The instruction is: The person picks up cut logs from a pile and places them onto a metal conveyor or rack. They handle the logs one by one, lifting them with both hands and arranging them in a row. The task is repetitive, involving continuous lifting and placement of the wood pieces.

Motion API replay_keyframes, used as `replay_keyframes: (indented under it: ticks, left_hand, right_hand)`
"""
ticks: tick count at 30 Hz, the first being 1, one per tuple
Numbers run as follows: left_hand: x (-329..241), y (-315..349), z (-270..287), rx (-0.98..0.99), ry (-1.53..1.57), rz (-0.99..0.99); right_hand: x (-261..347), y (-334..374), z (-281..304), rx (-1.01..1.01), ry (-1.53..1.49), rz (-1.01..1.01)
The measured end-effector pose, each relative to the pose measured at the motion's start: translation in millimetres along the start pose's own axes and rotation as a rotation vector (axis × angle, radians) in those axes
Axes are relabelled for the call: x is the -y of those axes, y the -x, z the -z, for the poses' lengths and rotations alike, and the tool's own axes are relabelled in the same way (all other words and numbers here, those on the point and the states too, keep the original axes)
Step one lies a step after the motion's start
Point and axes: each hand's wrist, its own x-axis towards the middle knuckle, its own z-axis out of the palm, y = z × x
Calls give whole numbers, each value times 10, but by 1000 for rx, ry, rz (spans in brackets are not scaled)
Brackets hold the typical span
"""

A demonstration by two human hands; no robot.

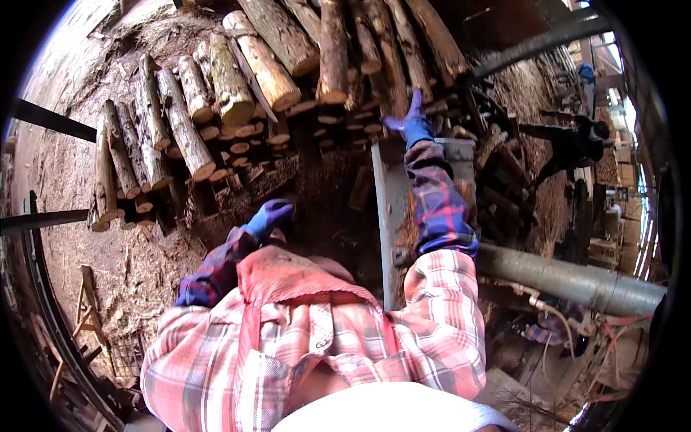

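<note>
My right hand [414,126], in a blue-purple glove, reaches forward with thumb and fingers spread at the end of a log [392,79] in the stack. It holds nothing, and whether it touches the wood I cannot tell. Below it a grey metal beam [386,216] runs back toward my body. My left hand [270,218], also in a blue glove, hangs in front of my chest with fingers loosely bent and nothing visible in them. Ahead of it lies a pile of cut logs, their round ends facing me, including a thick barked log [232,93].
A thick grey pipe [568,277] crosses at the right, with hoses [561,317] beyond it. Dark metal bars [54,122] jut in from the left. A person in dark clothes [572,144] is at the far right; another [551,327] is lower right. Bark litters the ground [144,288].
</note>
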Motion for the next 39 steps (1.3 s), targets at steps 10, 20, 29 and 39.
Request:
replay_keyframes:
  ticks: [10,20,29,39]
  left_hand:
    - [-201,253,832,-286,-107,106]
    - [-1232,-819,-641,462,496,-425]
    - [-1818,-983,-1909,111,703,-293]
    - [-1448,8,-3429,858,268,-626]
  right_hand:
    - [90,-460,181,31,19,-6]
    - [338,1352,897,472,-1475,-292]
    - [267,3098,268,17,-1172,113]
    - [-418,4910,-138,-779,-707,233]
